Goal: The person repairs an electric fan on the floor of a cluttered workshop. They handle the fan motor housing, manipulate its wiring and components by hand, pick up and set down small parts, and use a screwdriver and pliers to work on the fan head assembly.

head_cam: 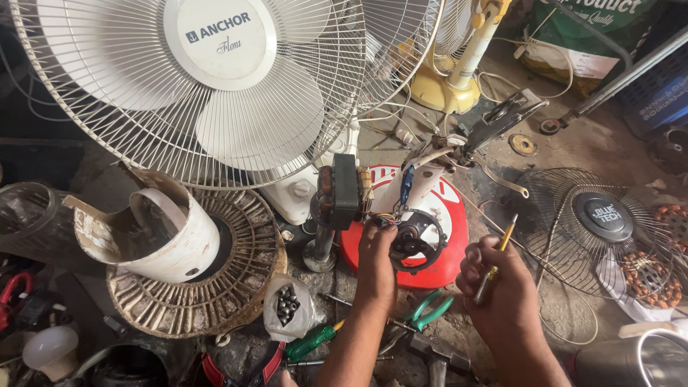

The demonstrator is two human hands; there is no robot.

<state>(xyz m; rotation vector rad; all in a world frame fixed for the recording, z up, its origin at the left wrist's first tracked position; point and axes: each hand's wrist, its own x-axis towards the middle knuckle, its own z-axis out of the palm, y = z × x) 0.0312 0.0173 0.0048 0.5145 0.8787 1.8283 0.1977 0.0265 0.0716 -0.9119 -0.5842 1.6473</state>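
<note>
Over the red fan base (437, 265), the left hand (377, 261) closes its fingers on the black motor frame (419, 239) with its coloured wires, while just to the right of the base the right hand (502, 294) is fisted around a yellow-handled screwdriver (497, 261), tip up.

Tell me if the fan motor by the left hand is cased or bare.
Bare. The motor shows its copper windings and loose coloured wires, with no housing; the left hand touches it.

Fan guard (193, 86) runs off the top edge; left hand (376, 261) hides part of the motor (416, 236); steel pot (645, 362) cropped at the corner.
</note>
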